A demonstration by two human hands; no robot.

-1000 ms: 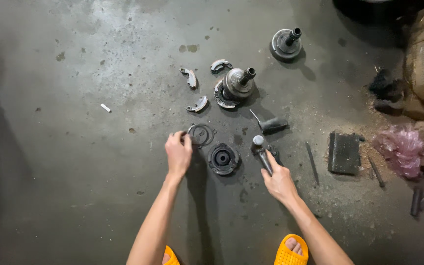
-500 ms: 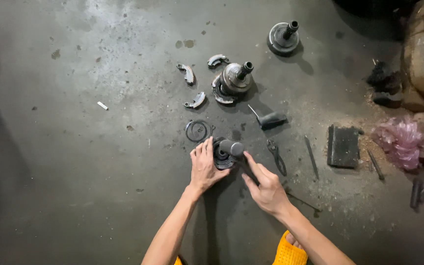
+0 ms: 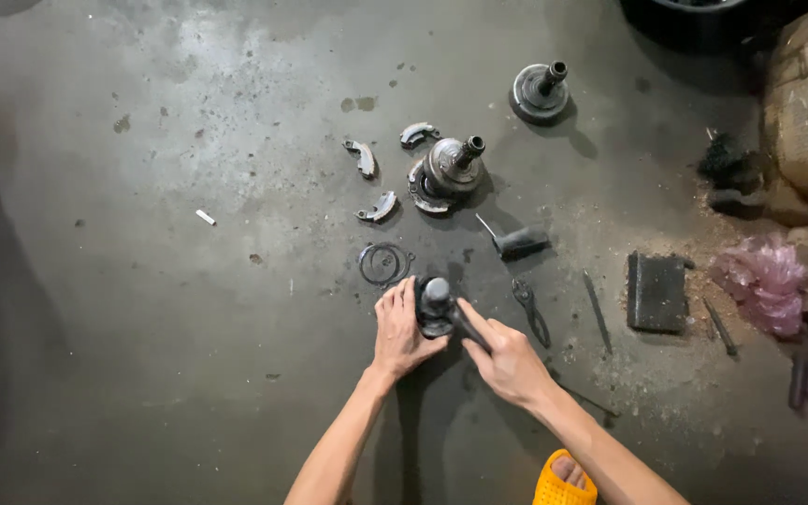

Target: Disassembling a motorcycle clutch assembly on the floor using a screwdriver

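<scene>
I see a white scrap [image 3: 205, 217] far left on the concrete floor [image 3: 189, 355]. Thin ring [image 3: 384, 264] lies just above the left hand [image 3: 399, 329], which is cupped against the dark round hub [image 3: 432, 313], fingers wrapped on its left side. Right hand [image 3: 507, 360] is clamped on a dark tool handle [image 3: 468, 327] set onto the hub top. Pliers [image 3: 530, 309] just right, flat black block [image 3: 656, 292] further right.

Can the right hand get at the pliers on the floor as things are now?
Probably yes: the pliers lie uncovered just beside the right hand, but that hand grips a tool handle now.
</scene>
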